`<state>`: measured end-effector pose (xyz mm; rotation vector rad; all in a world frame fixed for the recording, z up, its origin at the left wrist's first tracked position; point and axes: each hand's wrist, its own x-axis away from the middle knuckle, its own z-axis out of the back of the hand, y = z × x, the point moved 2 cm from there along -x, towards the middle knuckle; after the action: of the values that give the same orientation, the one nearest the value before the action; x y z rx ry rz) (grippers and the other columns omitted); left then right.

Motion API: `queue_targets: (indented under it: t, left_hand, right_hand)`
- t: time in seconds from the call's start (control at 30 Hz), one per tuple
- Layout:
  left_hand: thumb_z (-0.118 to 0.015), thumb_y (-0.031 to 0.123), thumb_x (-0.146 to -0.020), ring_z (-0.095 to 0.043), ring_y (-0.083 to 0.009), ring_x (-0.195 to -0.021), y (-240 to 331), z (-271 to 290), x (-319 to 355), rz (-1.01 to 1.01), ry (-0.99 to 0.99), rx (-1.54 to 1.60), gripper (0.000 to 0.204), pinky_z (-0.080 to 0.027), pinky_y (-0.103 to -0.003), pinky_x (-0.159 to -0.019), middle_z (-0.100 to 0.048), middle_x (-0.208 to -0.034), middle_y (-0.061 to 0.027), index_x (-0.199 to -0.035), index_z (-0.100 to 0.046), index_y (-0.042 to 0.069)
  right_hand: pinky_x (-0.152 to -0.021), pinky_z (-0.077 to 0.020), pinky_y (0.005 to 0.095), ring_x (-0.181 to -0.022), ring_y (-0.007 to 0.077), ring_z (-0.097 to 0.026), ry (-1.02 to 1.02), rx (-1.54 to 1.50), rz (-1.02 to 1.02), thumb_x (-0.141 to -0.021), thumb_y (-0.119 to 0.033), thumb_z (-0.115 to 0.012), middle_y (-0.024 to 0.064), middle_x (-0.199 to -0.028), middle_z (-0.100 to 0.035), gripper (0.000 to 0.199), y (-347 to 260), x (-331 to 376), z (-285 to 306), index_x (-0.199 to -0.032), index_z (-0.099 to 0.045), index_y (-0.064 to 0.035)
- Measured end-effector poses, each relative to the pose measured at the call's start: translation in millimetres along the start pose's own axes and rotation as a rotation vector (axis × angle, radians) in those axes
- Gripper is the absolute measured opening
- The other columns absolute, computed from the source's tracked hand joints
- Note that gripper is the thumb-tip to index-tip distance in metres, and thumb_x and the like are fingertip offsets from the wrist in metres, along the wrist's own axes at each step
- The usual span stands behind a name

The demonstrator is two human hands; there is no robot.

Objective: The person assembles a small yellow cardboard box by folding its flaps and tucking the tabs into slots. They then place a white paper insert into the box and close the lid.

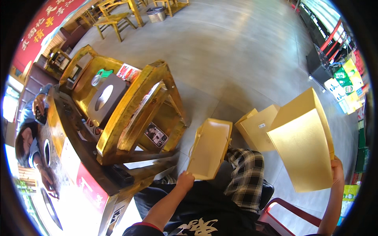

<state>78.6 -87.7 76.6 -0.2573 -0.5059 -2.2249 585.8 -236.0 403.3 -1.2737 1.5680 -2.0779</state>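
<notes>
In front of my lap my left hand is closed on the near edge of a gold gift bag; its open top faces me and thin cord handles show at its sides. Out to the right, my right hand grips the lower right edge of a larger gold box, held tilted in the air. The box's inside is mostly hidden from me. Between the two, beyond my knee, stands another gold box with a small white label, apart from both hands and partly covered by the larger box.
A wooden armchair on my left bears a dark tissue box and a green item. Beside it is a table where another person sits. A red chair frame is at lower right; colourful cartons stand far right.
</notes>
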Motion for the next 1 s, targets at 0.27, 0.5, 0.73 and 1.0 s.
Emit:
queue_targets:
  t: [0.27, 0.5, 0.73, 1.0]
  left_hand:
    - [-0.057, 0.015, -0.078, -0.061, -0.0279, -0.084, -19, -11, 28, 0.110, -0.049, 0.210, 0.017, -0.049, -0.037, -0.074, -0.063, -0.086, -0.0145, -0.088, -0.066, 0.005]
    - [-0.056, 0.040, -0.087, -0.054, -0.0205, -0.101, 3, 71, 3, 0.537, -0.154, 1.746, 0.042, -0.043, -0.034, -0.085, -0.058, -0.107, -0.0076, -0.115, -0.055, 0.008]
    - [-0.056, 0.025, -0.089, -0.050, -0.0152, -0.104, 31, 151, -19, 0.196, -0.208, 1.758, 0.048, -0.039, -0.031, -0.091, -0.053, -0.116, -0.0064, -0.129, -0.041, 0.003]
    - [-0.052, -0.003, -0.078, -0.048, -0.0172, -0.113, 61, 166, -4, 0.315, -0.304, 1.788, 0.055, -0.036, -0.029, -0.096, -0.051, -0.123, -0.0095, -0.131, -0.039, -0.001]
  right_hand:
    - [-0.069, -0.0524, 0.0357, -0.083, 0.0271, -0.062, -0.062, -0.012, -0.186, -0.058, 0.009, -0.045, 0.0144, -0.094, -0.061, 0.047, 81, -1, -73, -0.103, -0.055, 0.0033]
    - [-0.061, -0.0502, 0.0292, -0.077, 0.0182, -0.061, -0.275, 0.169, -0.262, -0.068, 0.005, -0.054, 0.0099, -0.097, -0.062, 0.054, 129, 42, -104, -0.121, -0.048, -0.0009]
    - [-0.055, -0.0496, 0.0277, -0.065, 0.0160, -0.061, -0.361, 0.712, -0.038, -0.078, -0.012, -0.051, 0.0116, -0.086, -0.062, 0.036, 135, 37, -162, -0.111, -0.047, 0.0020]
    - [-0.062, -0.0531, 0.0317, -0.070, 0.0220, -0.064, -0.311, 0.477, -0.357, -0.080, -0.017, -0.055, 0.0117, -0.092, -0.064, 0.037, 151, 8, -151, -0.113, -0.053, -0.0017]
